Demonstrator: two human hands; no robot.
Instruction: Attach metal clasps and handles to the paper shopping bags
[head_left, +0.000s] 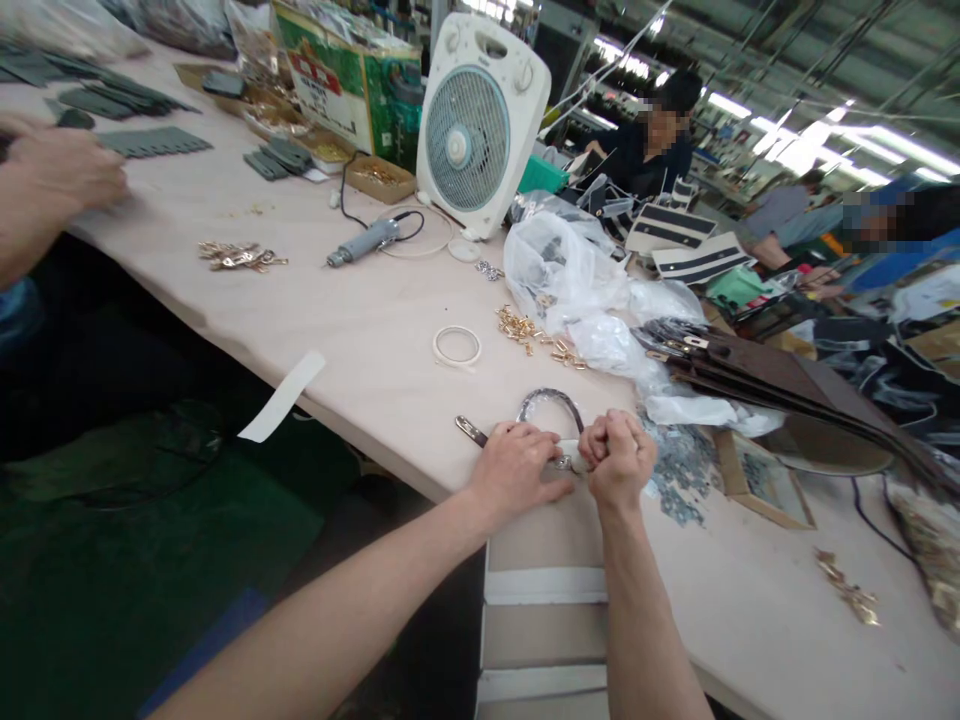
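At the table's near edge, my left hand (514, 472) and my right hand (619, 460) close on a small metal buckle fitting (561, 462) at the top of a beige bag panel (544, 545) with white bands (545, 586). A curved dark strap loop (551, 403) rises above my hands, and its metal clip end (471, 431) sticks out to the left of my left hand. My right fist pinches the fitting area, and my fingers hide most of it.
A co-worker's hand (64, 170) lies near dark grey panels (154, 141) at the left. The pale table (375, 310) holds gold fittings (529, 333), a tape roll (457, 346), a heat tool (364, 243), plastic bags (562, 275), brown straps (780, 385) and a fan (480, 125).
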